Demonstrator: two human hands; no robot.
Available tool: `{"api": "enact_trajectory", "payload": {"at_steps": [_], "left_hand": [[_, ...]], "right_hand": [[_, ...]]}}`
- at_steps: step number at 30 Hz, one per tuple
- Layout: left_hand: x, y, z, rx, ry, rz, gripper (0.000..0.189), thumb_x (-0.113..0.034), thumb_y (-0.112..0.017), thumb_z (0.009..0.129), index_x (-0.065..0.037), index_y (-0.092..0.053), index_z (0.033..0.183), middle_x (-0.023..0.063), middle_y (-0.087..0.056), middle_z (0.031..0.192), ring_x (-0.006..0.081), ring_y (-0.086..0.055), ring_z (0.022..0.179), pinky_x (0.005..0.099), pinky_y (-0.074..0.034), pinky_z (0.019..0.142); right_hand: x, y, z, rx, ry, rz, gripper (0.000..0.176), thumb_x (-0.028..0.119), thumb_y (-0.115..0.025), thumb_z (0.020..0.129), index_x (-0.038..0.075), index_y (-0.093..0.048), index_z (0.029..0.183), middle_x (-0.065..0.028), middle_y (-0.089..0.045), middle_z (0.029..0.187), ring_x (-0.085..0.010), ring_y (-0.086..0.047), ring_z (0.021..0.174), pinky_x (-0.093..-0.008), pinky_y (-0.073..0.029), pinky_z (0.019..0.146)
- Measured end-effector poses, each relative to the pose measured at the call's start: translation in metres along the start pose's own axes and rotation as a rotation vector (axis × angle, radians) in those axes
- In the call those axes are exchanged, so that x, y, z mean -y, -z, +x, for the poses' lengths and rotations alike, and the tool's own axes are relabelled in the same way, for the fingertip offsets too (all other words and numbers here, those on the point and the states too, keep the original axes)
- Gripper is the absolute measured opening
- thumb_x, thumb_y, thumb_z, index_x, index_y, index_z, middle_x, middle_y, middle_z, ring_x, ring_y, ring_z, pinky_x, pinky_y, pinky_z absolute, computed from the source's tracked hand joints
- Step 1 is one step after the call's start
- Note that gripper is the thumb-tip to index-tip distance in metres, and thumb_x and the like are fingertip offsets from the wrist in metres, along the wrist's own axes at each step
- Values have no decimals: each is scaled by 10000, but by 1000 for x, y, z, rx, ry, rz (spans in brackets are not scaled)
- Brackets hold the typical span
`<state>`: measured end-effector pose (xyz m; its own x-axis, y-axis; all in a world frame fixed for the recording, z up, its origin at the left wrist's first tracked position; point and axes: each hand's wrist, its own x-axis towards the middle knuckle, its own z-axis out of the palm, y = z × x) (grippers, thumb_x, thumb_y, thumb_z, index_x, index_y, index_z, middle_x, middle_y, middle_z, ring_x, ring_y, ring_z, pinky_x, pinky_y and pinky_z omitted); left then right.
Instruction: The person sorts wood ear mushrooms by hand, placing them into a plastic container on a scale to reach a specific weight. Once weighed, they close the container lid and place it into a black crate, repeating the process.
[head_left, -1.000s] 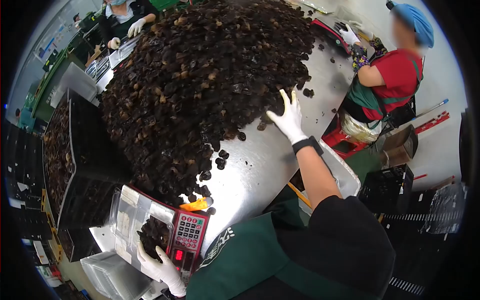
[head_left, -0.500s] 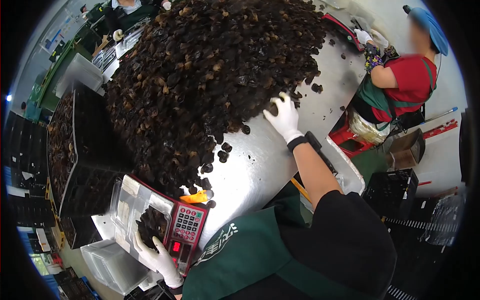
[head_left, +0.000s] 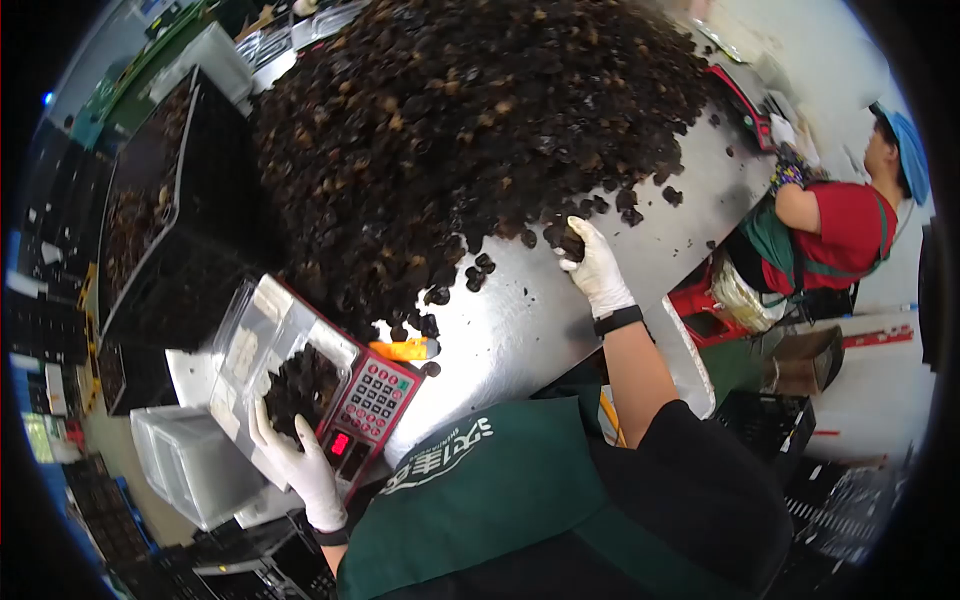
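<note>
A large heap of dark brown, shrivelled pieces (head_left: pixel 450 130) covers much of the metal table (head_left: pixel 510 310). My gloved right hand (head_left: pixel 596 268) has its fingers curled round a few dark pieces (head_left: pixel 562 238) at the heap's near edge. At the lower left, my gloved left hand (head_left: pixel 298 462) rests with thumb and fingers apart at the near side of a clear plastic box holding dark pieces (head_left: pixel 300 388). That box sits on a red scale (head_left: pixel 372 400) with a lit red display. An orange-handled tool (head_left: pixel 404 349) lies beside the scale.
A black crate (head_left: pixel 190 210) of similar pieces stands at the left, above stacked clear boxes (head_left: pixel 190 465). On the right, a co-worker (head_left: pixel 850 220) in a blue cap works by another red scale (head_left: pixel 742 108). A white-rimmed tray (head_left: pixel 690 355) is beside my right forearm.
My right hand has closed its fingers around dark pieces and drawn back from the heap. The camera view has shifted. My left hand remains by the box on the scale.
</note>
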<state>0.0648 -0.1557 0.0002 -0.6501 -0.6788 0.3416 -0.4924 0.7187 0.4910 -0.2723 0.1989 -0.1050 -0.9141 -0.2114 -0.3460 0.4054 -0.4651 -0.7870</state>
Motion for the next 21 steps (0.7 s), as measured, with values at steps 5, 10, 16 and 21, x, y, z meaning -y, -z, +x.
{"api": "enact_trajectory", "payload": {"at_steps": [5,10,16,21], "left_hand": [[-5,4,-4,-94,-40,17,576,-76,-637,889,-13,-449,1430,209,-462,1413,375,-462,1277,437,-373,1076],[0,12,-13,-193,-74,-11,613,-44,-653,834,-10,-460,1415,217,-489,1389,388,-456,1283,457,-334,1102],[-5,24,-18,-221,45,-91,573,-18,-643,844,-3,-464,1388,210,-505,1336,369,-482,1260,416,-355,1102],[-4,26,-16,-186,43,-108,652,-13,-667,824,-15,-430,1431,213,-482,1395,381,-466,1287,438,-353,1109]], "right_hand": [[-6,-74,-28,376,-304,334,375,371,-611,961,86,-650,1202,-39,-687,977,-99,-537,673,-197,-340,452],[-7,-175,-54,678,-281,11,344,295,-588,950,68,-638,1203,-73,-699,1073,-81,-517,656,-185,-361,466],[-22,-312,-104,1084,-71,-703,271,129,-650,882,-21,-648,1108,-26,-651,904,-95,-620,855,-276,-516,777],[-97,-340,-115,1516,816,-1162,449,316,-760,760,91,-671,1138,-99,-602,1173,-313,-627,1037,-395,-525,897]]}}
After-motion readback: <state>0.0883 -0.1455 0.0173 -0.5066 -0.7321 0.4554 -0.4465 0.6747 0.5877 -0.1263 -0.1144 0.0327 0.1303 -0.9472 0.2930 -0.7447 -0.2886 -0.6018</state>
